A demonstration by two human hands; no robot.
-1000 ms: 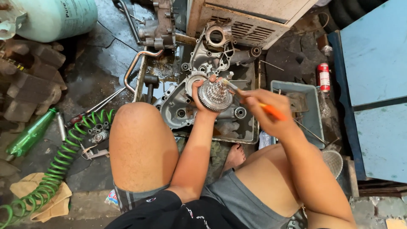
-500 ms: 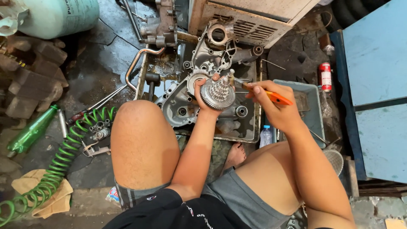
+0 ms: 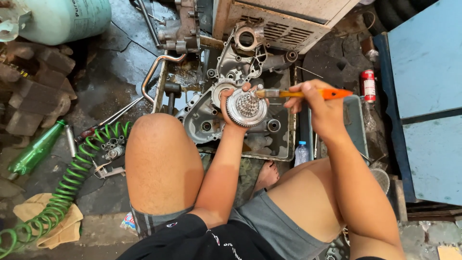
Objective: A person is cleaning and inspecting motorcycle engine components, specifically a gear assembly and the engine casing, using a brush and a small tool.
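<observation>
Orange-handled brush (image 3: 303,93) lies level, bristles apparently toward round gear part (image 3: 247,108).

One round gear part (image 3: 247,108), one orange-handled brush (image 3: 308,93), one engine casing (image 3: 226,103), one green coiled hose (image 3: 72,178), one green bottle (image 3: 34,149), one red can (image 3: 368,85).

Floor (image 3: 110,72): dark, wet, cracked concrete. Rubble stones (image 3: 33,91) stacked at left. Blue cabinet (image 3: 426,62) at right. Ribbed metal housing (image 3: 288,19) at top. Daylight, diffuse.
</observation>
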